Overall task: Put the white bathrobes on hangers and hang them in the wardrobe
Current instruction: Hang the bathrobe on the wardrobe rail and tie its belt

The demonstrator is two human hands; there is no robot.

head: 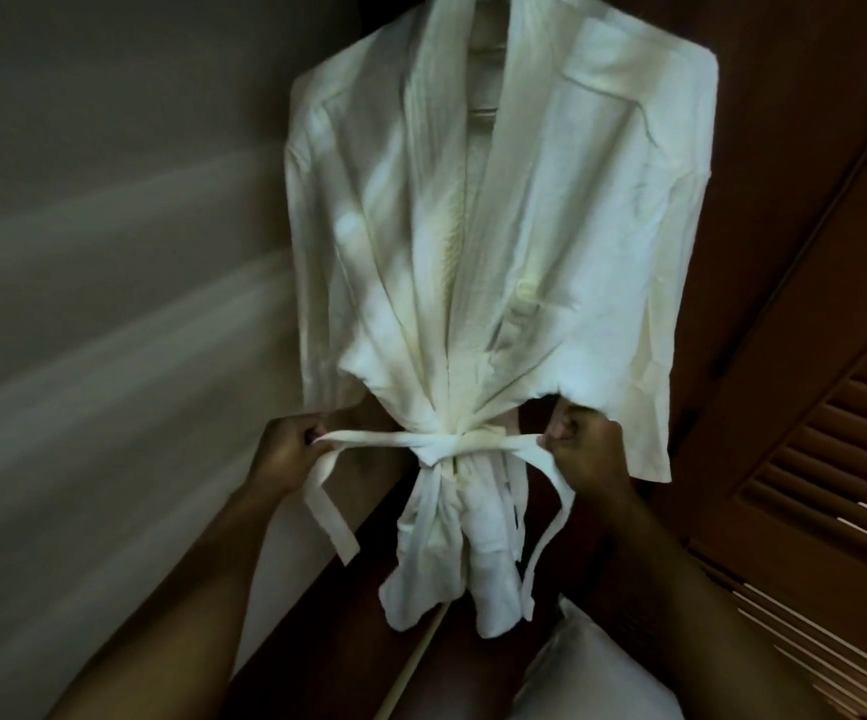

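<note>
A white bathrobe (499,226) hangs in front of me on a hanger (484,96), whose bar shows in the open neck. Its white belt (467,444) is wrapped tight round the waist and pulled out to both sides. My left hand (288,452) grips the belt's left end, which droops below the fist. My right hand (584,449) grips the right end, whose tail hangs down beside the robe's gathered lower part. The top of the hanger is out of view.
A pale wall (109,304) runs along the left. A brown louvred wardrobe door (836,433) stands on the right. Something pale and soft (576,678) lies low in front of me, under my right forearm.
</note>
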